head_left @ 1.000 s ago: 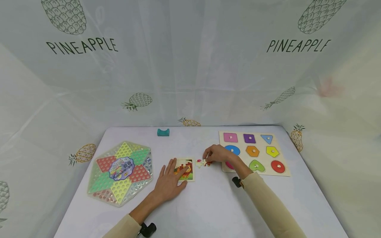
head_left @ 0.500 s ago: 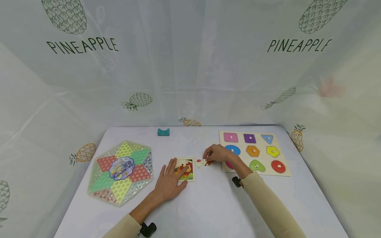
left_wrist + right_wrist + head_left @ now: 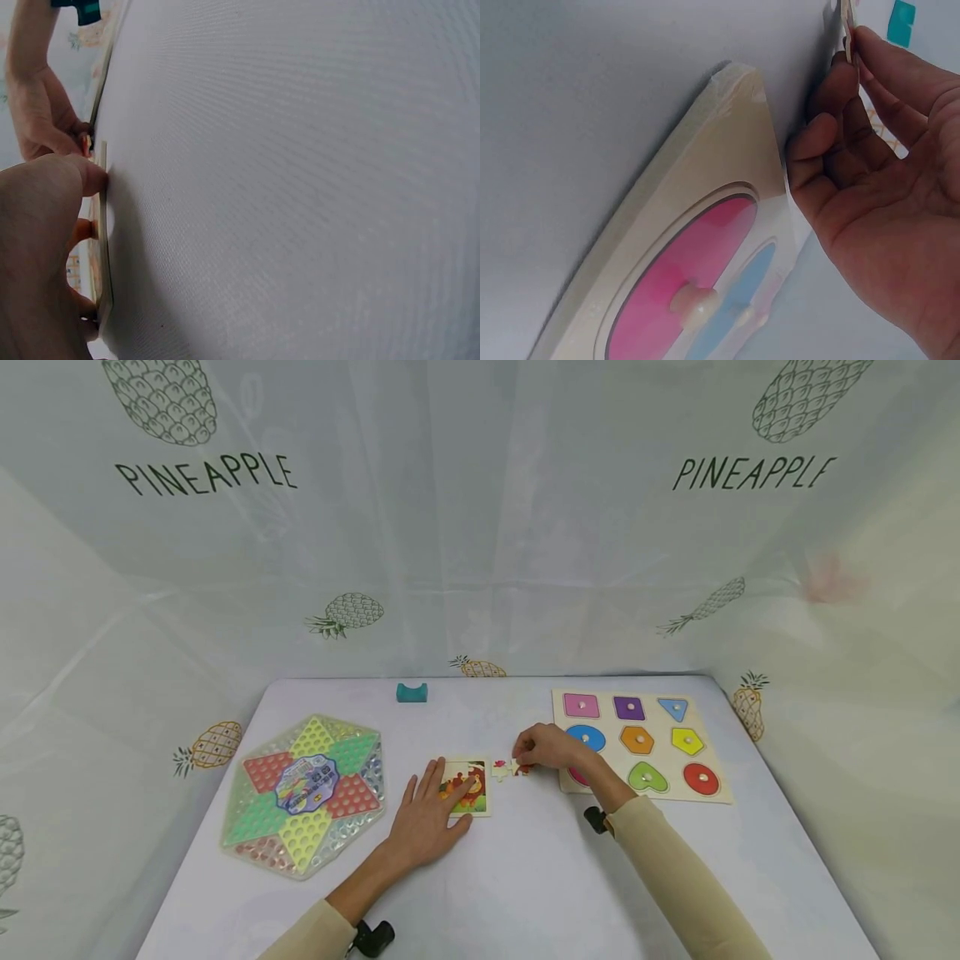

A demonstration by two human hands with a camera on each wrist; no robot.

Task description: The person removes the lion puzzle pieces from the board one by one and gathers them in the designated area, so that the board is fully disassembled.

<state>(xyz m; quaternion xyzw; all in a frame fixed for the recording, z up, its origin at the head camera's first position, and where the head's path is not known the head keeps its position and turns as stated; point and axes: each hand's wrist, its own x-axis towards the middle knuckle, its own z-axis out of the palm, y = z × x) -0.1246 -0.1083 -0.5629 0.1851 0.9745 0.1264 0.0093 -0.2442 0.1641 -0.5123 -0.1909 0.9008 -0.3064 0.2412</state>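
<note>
My left hand (image 3: 427,822) lies with spread, straight fingers on a small square jigsaw puzzle board (image 3: 480,806) showing an orange animal picture, mid-table. In the left wrist view, the thumb (image 3: 91,177) touches the board's edge. Just right of the board, my right hand (image 3: 551,747) pinches a small jigsaw piece (image 3: 522,770) with red on it between thumb and index finger. The right wrist view shows this jigsaw piece (image 3: 848,30) edge-on at the fingertips. Another jigsaw piece (image 3: 500,770), pale with a pink mark, lies between it and the board.
A wooden shape board (image 3: 667,752) with colourful knobbed shapes lies right, partly under the right wrist. At left lies a hexagonal game board (image 3: 307,785) with a coloured star. A teal arched block (image 3: 412,694) stands near the table's back edge.
Both hands stay almost still. The pale jigsaw piece now shows a slim gap from the pinched one, having shifted slightly left.
</note>
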